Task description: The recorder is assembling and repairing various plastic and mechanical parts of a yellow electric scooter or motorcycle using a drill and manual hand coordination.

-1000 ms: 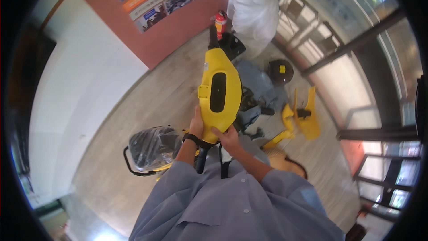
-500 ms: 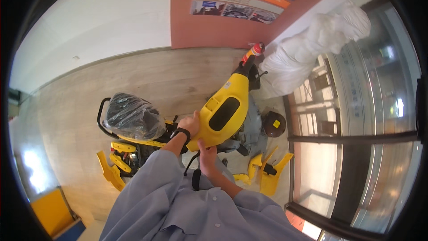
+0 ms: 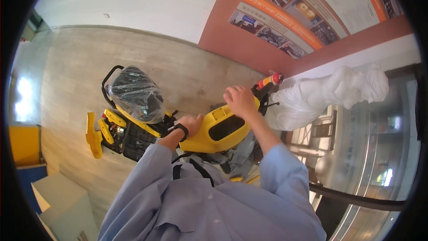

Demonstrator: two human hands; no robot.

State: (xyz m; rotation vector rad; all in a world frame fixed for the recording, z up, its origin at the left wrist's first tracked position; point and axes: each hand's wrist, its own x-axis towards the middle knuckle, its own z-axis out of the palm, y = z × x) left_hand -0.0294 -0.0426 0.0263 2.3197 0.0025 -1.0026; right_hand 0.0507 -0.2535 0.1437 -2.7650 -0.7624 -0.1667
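Observation:
A yellow plastic cover panel with a black inset sits on top of a yellow and black ride-on machine. My left hand grips the panel's near left end; a black band is on that wrist. My right hand lies over the panel's far right end, fingers curled on its edge. The machine's black seat is wrapped in clear plastic film. An orange-red handle grip sticks out just beyond my right hand.
A white draped statue stands to the right by a glass wall with a dark rail. Posters hang on a red-brown wall panel. Yellow bin and grey boxes at lower left. Wood floor spreads behind the machine.
The view has swung again, so the machine now lies left to right. My right hand moved from under the yellow panel to its far end; my left hand stays on the near end.

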